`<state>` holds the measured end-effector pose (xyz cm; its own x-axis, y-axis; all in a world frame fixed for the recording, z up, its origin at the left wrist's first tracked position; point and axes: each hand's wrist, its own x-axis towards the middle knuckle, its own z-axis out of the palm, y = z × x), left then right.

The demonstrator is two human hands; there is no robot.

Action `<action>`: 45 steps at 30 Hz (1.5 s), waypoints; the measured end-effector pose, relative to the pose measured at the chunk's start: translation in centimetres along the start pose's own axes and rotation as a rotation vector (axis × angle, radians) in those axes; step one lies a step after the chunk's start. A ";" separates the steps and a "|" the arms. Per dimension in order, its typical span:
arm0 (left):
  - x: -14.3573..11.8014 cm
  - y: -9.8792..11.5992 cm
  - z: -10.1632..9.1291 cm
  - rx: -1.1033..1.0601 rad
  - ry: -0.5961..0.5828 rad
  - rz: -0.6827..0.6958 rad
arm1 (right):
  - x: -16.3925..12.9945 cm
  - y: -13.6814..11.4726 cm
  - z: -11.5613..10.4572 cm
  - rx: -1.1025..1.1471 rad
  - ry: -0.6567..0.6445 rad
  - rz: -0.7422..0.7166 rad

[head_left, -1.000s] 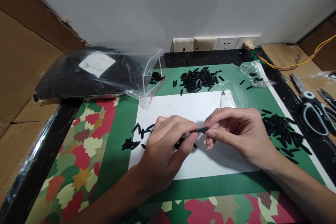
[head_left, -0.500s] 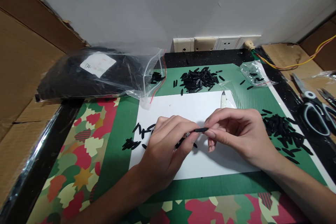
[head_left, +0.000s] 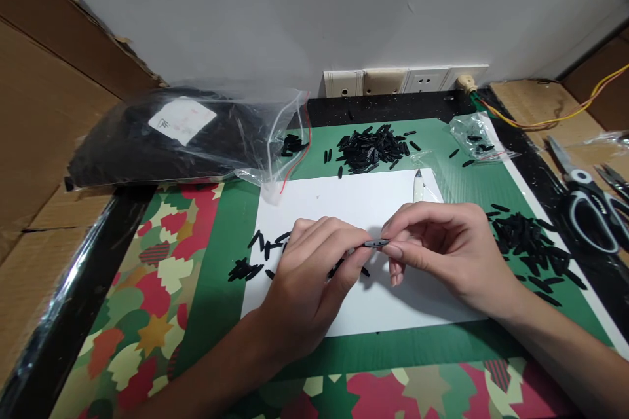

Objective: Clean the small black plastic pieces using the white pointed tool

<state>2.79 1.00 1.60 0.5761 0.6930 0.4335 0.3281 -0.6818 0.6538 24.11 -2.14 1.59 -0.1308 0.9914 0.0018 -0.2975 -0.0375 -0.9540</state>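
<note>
Between my two hands is a small, narrow black piece (head_left: 376, 243) with tapered ends and small marks or holes along its face. My left hand (head_left: 317, 275) pinches its left end between thumb and forefinger. At the other end, the thumb and forefinger of my right hand (head_left: 437, 249) are closed on the same piece. Both hands are above a white sheet of paper (head_left: 407, 308). Loose black pieces (head_left: 243, 269) lie left of my left hand, and a few more are partly hidden beneath it.
A heap of black pieces (head_left: 371, 148) lies at the back, another heap (head_left: 528, 242) at the right. A white pen-like tool (head_left: 418, 186) rests on the paper. A large plastic bag (head_left: 211, 150) stands at the left. Scissors (head_left: 584, 203) and a small clear bag (head_left: 479, 139) are at the right.
The small black piece has rolled between my fingertips, so its paler face with small marks now shows. My hands stay in nearly the same place.
</note>
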 end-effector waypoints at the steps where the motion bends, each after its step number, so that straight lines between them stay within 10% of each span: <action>1: 0.0 0.0 0.0 -0.001 -0.003 -0.001 | 0.0 0.0 0.0 -0.003 0.000 0.001; 26: 0.0 -0.9 0.5 0.265 -0.074 0.115 | -0.7 0.2 -0.9 -0.714 -0.136 -0.465; 45: 0.0 0.2 0.2 -0.033 -0.032 -0.064 | -0.4 -0.4 -1.4 -0.686 -0.049 -0.341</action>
<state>2.98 0.87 1.62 0.5782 0.7268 0.3708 0.3402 -0.6278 0.7001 25.57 -2.36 1.59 -0.1841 0.9268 0.3274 0.3227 0.3716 -0.8705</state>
